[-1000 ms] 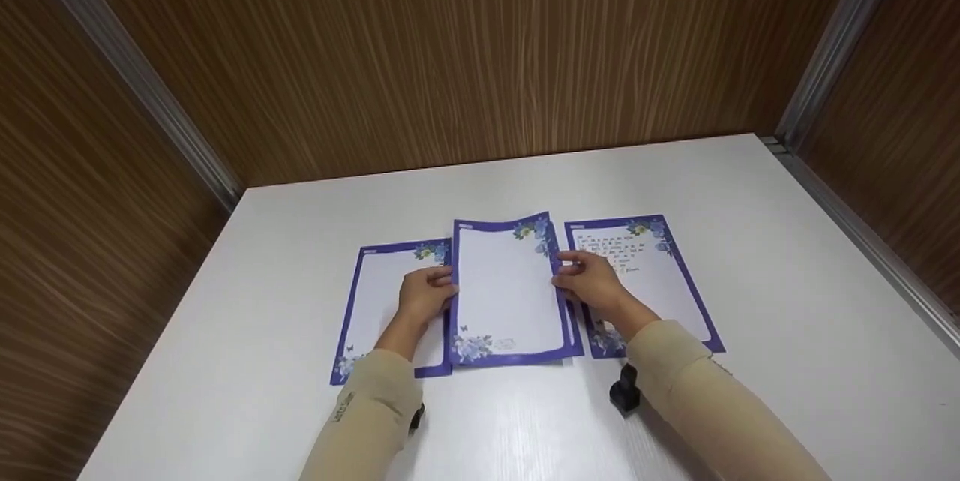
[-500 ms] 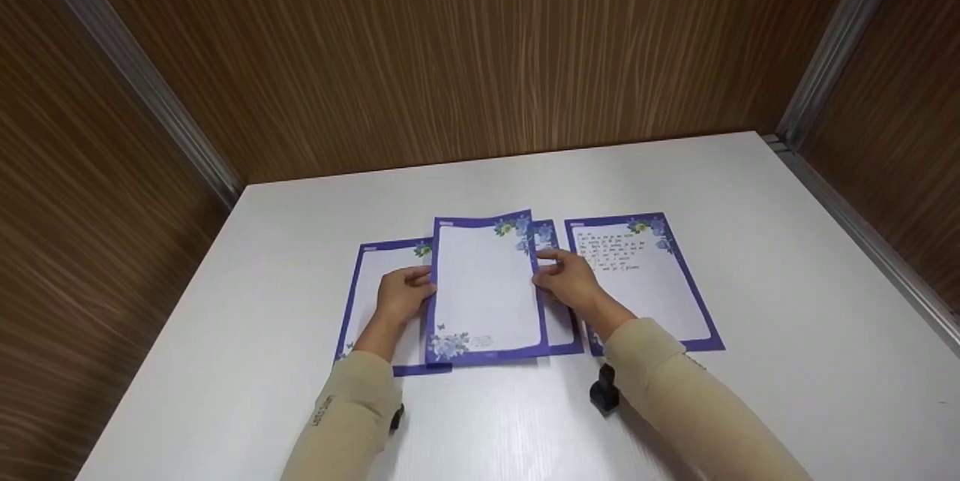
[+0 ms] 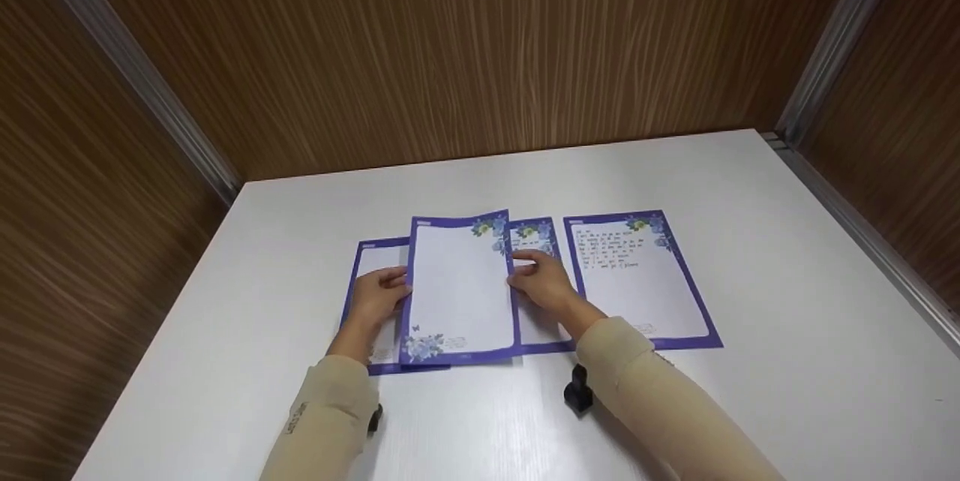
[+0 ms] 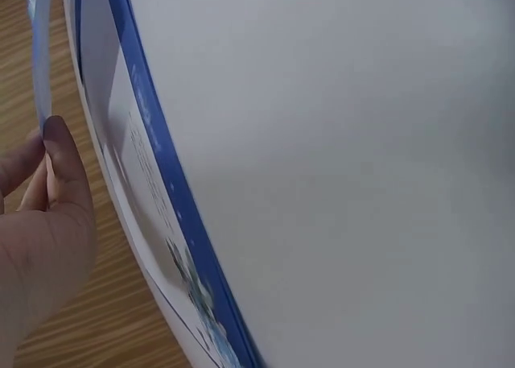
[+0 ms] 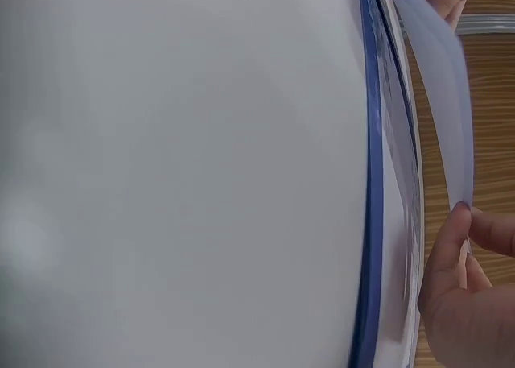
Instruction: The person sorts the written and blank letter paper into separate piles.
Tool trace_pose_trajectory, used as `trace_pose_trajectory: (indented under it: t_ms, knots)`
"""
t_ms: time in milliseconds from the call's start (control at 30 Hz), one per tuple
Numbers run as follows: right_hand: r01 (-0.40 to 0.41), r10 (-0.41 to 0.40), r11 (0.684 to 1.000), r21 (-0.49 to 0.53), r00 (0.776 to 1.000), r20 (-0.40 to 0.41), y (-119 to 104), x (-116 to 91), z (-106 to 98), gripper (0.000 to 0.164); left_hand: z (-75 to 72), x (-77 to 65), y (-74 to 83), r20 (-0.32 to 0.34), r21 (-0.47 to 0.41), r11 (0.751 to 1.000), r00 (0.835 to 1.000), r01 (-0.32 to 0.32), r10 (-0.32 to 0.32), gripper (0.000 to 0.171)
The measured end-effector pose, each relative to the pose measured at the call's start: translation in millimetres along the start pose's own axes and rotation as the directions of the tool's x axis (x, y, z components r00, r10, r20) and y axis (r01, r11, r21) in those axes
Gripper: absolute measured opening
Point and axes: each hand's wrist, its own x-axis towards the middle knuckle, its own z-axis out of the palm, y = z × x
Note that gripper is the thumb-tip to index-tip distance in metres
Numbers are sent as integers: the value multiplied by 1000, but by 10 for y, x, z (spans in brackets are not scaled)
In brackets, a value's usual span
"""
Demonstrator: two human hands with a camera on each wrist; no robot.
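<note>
A sheet of paper (image 3: 461, 286) with a purple border and blue flowers is held up by both hands. My left hand (image 3: 375, 297) pinches its left edge; in the left wrist view, the thumb and fingers (image 4: 66, 155) grip that edge. My right hand (image 3: 546, 284) pinches the right edge, also seen in the right wrist view with the held paper (image 5: 442, 86). The raised sheet partly covers a left sheet (image 3: 364, 263) and a middle sheet (image 3: 544, 331) lying on the table. Some handwriting shows at the top of the middle one.
To the right lies another bordered sheet (image 3: 641, 293) with several handwritten lines. All rest on a white table (image 3: 480, 428). A wood-grain panel (image 3: 480, 53) rises behind it, with side panels at left and right. Black wrist devices (image 3: 578, 391) hang below the sleeves.
Both hands have moved left together, carrying the held sheet. More of the middle sheet is uncovered, and the left sheet is more covered. The right sheet's writing is now unobstructed.
</note>
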Motion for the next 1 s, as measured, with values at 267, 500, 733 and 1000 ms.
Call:
trace_pose_trajectory:
  t_ms: [267,500,733,1000]
  knots:
    - [3,-3,999,43,1000,5,-58,-16,181,45,-188,20,-61,1,-18,1000,1000,12,-12,37]
    - [15,-16,998,59,1000,14,-85,-33,330,44,-333,3,-101,-2,-8,1000,1000,24,-24,37]
    - [-10,8,998,67,1000,29,-108,-29,455,44,-468,-5,-132,5,-6,999,999,46,-46,39]
    - [-12,8,995,98,999,48,-131,-50,572,44,-566,5,-154,-25,6,998,998,61,-61,39]
